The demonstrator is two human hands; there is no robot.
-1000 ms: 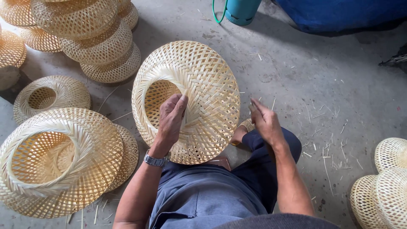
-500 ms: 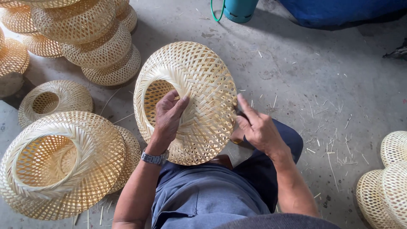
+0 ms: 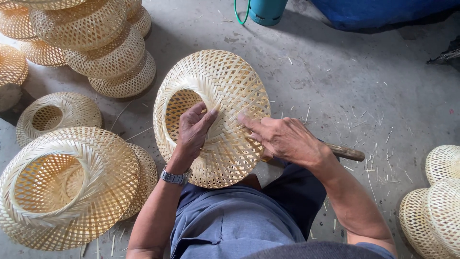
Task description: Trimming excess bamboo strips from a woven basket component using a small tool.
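A woven bamboo shade stands on its edge on the person's lap, between the two hands, its round mouth turned to the left. It is dome-shaped, pale straw in colour, plaited in an open diagonal lattice of thin flat strips, with a thicker rolled rim. The left hand lies flat against the weave beside that rim, fingers close together and slightly bent, pressing on the shade rather than gripping it; a metal wristwatch sits on its wrist. The right hand rests on the shade's outer curve with its forefinger stretched along the strips and the other fingers loosely curled. Just behind this hand a brown wooden handle sticks out; whether the hand holds it cannot be told. Left of the left hand lie larger woven shades of the same lattice. Beyond it, more domes are stacked on the grey concrete floor, which is strewn with bamboo slivers.
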